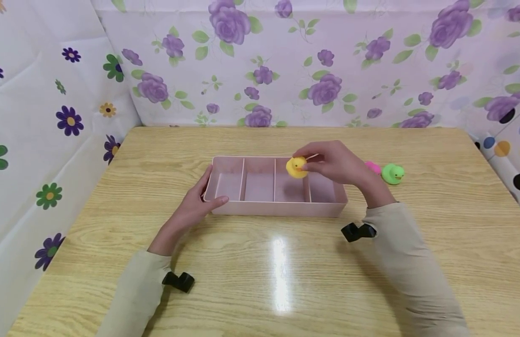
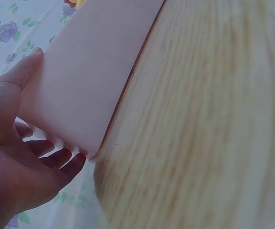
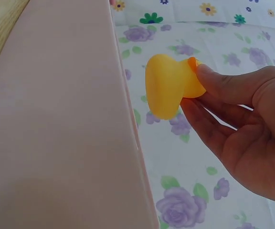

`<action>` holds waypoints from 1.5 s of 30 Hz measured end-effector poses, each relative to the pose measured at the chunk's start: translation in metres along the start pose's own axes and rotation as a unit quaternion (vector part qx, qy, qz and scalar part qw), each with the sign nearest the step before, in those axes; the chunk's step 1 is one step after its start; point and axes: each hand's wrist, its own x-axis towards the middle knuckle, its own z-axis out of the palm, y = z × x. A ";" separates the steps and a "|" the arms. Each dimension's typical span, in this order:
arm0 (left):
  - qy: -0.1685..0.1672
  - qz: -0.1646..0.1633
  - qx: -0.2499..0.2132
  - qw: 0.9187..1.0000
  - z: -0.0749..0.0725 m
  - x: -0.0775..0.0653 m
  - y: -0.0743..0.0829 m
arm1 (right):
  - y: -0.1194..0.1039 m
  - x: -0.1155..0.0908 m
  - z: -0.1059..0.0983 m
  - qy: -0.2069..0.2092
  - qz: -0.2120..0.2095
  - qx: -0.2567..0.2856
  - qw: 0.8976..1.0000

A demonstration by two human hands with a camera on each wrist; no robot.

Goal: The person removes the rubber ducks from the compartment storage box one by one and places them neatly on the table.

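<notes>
A pale pink box with several compartments in a row stands on the table. At its left end, my left hand holds the box, thumb over the front rim and fingers along the end wall, as the left wrist view also shows. My right hand pinches a yellow toy duck between thumb and fingers. In the head view the duck appears over the third compartment from the left, above the dividers. The right wrist view shows the duck held clear of the box's wall. No object shows inside the compartments.
Right of the box, a green toy duck sits on the wooden table. Beside it is a pink toy, partly hidden by my right wrist. A flowered cloth hangs behind the table's far edge.
</notes>
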 end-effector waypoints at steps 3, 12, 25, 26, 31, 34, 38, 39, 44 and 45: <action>0.001 0.000 -0.006 1.000 0.000 0.001 0.001 | 0.000 -0.004 -0.006 0.004 0.004 -0.009 1.000; 0.002 0.002 0.000 1.000 -0.001 0.001 0.000 | 0.008 -0.015 -0.019 0.003 0.018 -0.038 0.999; 0.002 -0.002 0.010 1.000 0.001 -0.001 -0.002 | 0.020 -0.035 -0.036 0.027 0.001 -0.092 0.995; 0.002 -0.002 0.010 1.000 0.001 -0.001 -0.002 | 0.021 -0.037 -0.037 0.028 0.003 -0.093 0.995; 0.002 0.001 0.004 1.000 0.001 -0.001 -0.002 | 0.022 -0.044 -0.042 0.037 0.000 -0.091 0.995; 0.002 0.002 0.000 1.000 0.001 0.000 -0.003 | 0.024 -0.047 -0.044 0.045 -0.017 -0.099 0.994; 0.002 0.002 0.000 1.000 0.001 0.000 -0.003 | 0.026 -0.052 -0.047 0.048 -0.030 -0.121 0.991; 0.002 0.003 0.000 1.000 0.001 0.000 -0.003 | 0.025 -0.054 -0.048 0.048 -0.029 -0.124 0.991; 0.003 0.004 0.001 1.000 0.001 0.000 -0.003 | 0.030 -0.061 -0.053 0.049 -0.017 -0.136 0.989; 0.003 0.004 0.001 1.000 0.001 0.000 -0.003 | 0.030 -0.063 -0.055 0.050 -0.011 -0.136 0.989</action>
